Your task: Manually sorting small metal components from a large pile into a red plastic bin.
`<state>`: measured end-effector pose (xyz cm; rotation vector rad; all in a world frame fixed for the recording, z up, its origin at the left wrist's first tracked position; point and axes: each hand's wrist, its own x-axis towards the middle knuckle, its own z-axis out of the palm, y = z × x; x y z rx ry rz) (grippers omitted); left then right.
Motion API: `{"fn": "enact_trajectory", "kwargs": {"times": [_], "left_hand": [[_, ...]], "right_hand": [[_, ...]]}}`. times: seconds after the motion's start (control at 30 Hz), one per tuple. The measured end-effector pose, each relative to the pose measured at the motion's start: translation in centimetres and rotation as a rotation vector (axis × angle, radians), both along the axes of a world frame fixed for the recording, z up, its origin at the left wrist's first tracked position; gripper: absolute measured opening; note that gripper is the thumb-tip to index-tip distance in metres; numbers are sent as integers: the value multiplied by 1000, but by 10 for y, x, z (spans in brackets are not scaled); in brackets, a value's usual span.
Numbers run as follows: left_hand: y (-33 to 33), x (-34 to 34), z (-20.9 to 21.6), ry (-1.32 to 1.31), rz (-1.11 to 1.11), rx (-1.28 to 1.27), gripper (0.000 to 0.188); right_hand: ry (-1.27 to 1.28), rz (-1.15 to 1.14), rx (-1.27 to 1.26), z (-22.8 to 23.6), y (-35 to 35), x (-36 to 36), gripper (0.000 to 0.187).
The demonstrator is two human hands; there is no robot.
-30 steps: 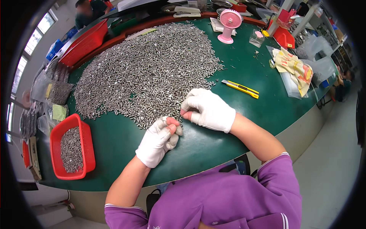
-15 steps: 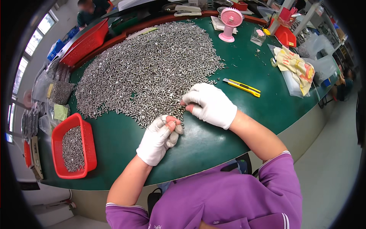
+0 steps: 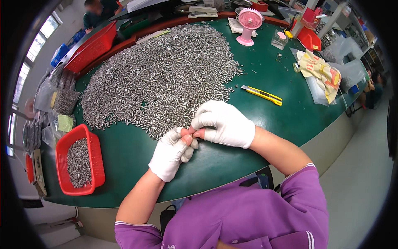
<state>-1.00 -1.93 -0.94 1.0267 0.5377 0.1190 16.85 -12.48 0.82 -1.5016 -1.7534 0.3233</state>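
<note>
Both hands wear white gloves with bare thumb and finger tips, and they meet at the near edge of a wide heap of small silvery metal pins (image 3: 161,70). My left hand (image 3: 173,152) is closed, thumb against forefinger, on something too small to make out. Against those same fingertips, my right hand (image 3: 224,126) pinches with thumb and forefinger. Whatever lies between the fingertips is hidden. To the left stands a red plastic basket (image 3: 99,166) holding a smaller lot of like metal pins (image 3: 79,162).
On the green tabletop (image 3: 232,174), a yellow utility knife (image 3: 263,95) lies right of the heap. Farther back stand a pink fan (image 3: 250,25) and a small clear box (image 3: 280,40). A printed cloth (image 3: 319,72) lies at right, filled plastic bags (image 3: 66,99) at left. Another person (image 3: 97,14) is at far left.
My right hand has come from the edge of the heap down and left to my left hand's fingertips. The left hand has hardly moved.
</note>
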Motion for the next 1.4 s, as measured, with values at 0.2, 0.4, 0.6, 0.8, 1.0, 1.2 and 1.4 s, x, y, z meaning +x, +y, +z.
{"fn": "enact_trajectory", "kwargs": {"times": [0.2, 0.4, 0.6, 0.8, 1.0, 1.2, 1.4], "left_hand": [[-1, 1, 0, 12, -15, 6, 20], [1, -1, -3, -4, -91, 25, 25], [1, -1, 0, 3, -120, -21, 26], [2, -2, -6, -86, -106, -109, 23], [4, 0, -7, -125, -132, -201, 23], [7, -1, -7, -164, -102, -255, 20], [8, 0, -8, -182, -66, -281, 15]], "right_hand": [[-7, 4, -30, -4, 0, 0, 14], [126, 53, -120, -1, -3, 2, 15], [147, 43, -139, -2, -3, 1, 14], [-163, -427, 115, -3, 0, 30, 9], [-527, -977, 142, 0, -15, 83, 15], [-455, -853, -19, 10, -16, 77, 28], [-326, -214, 37, -9, 1, 34, 7]]}}
